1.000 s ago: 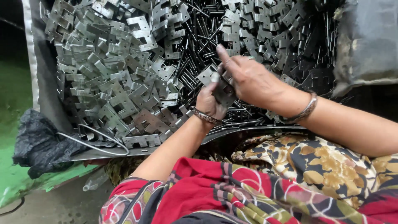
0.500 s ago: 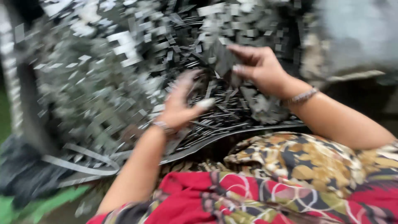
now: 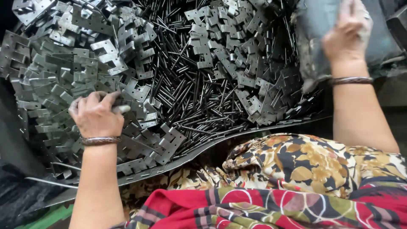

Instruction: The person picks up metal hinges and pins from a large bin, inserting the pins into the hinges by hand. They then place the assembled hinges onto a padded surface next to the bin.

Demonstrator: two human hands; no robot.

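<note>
A: Where are the hands?

B: The left hand (image 3: 96, 115) lies on the pile of hinge plates (image 3: 63, 85) at the left of the tray (image 3: 178, 163), fingers curled down onto the plates, closing on one or two. The right hand (image 3: 345, 29) is up at the far right, on a grey sack (image 3: 313, 38). It is blurred, so I cannot tell whether it grips the sack or only presses it.

A: And the pins?

B: The dark pins (image 3: 190, 101) lie loose down the middle, between the left pile and a second heap of plates (image 3: 246, 63).

A: How should the pick be done well?

B: I would take a single plate from the top of the pile, pinching it by its flat faces. The stamped edges look sharp, and the notched plates interlock, so lifting it straight up and shaking it free probably avoids dragging neighbours along.
</note>
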